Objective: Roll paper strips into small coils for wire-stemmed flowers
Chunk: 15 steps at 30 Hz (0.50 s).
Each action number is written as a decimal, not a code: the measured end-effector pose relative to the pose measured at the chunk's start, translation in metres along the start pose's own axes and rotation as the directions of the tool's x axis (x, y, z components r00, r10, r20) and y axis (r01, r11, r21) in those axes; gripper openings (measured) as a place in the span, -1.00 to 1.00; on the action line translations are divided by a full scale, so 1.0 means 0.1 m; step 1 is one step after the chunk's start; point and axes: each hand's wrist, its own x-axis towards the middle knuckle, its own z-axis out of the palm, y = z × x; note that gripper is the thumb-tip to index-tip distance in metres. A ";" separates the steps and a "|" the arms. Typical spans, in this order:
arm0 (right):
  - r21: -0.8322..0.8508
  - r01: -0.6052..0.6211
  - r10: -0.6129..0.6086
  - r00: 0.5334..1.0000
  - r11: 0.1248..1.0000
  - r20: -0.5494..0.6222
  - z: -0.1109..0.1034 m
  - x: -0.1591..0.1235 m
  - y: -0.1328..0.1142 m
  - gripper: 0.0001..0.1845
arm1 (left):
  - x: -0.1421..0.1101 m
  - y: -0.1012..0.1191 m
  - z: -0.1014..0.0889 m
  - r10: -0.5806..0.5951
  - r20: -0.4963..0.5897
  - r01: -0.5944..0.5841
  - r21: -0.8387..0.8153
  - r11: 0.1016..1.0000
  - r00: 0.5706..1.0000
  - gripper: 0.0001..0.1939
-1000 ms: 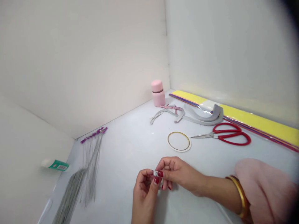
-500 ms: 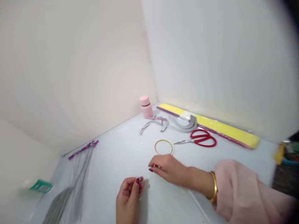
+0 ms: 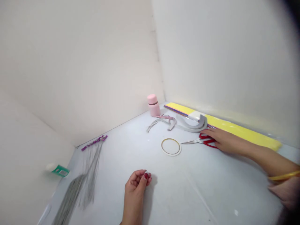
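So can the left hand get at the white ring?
Probably yes: nothing shows between the left hand and the white ring, though the hand seems to pinch a small pale piece. The right hand is at the scissors.

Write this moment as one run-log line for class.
left hand: pinching small pale piece | right hand: on red-handled scissors | white ring: flat, near scissors' tip

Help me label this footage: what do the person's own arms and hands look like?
The left hand is ungloved, with dark red polish on the thumbnail. The right hand is ungloved too; that arm wears a gold-coloured bangle and a pale pink sleeve.
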 end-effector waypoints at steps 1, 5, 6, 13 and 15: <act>0.019 -0.035 0.035 0.999 0.999 -0.014 0.02 -0.01 0.03 -0.52 | 0.00 0.02 -0.01 -0.014 0.023 0.014 -0.010 1.000 1.000 -0.78; 0.113 -0.019 0.017 1.000 0.993 0.020 0.05 -0.04 0.02 -0.67 | -0.02 0.09 -0.03 -0.052 0.077 0.054 -0.030 0.998 0.996 -0.83; 0.126 -0.031 0.028 0.999 0.992 0.031 0.04 -0.03 -0.04 -0.72 | -0.02 0.10 -0.03 -0.056 0.076 0.059 -0.033 0.998 0.996 -0.83; 0.102 0.036 -0.043 0.996 0.994 0.073 -0.02 0.22 -0.56 -0.64 | 0.00 0.04 -0.03 -0.060 0.032 0.060 -0.019 0.998 0.998 -0.79; 0.057 0.035 -0.041 0.994 0.998 0.102 -0.03 0.30 -0.60 -0.63 | 0.01 0.00 -0.02 -0.041 -0.007 0.041 0.002 0.999 0.999 -0.77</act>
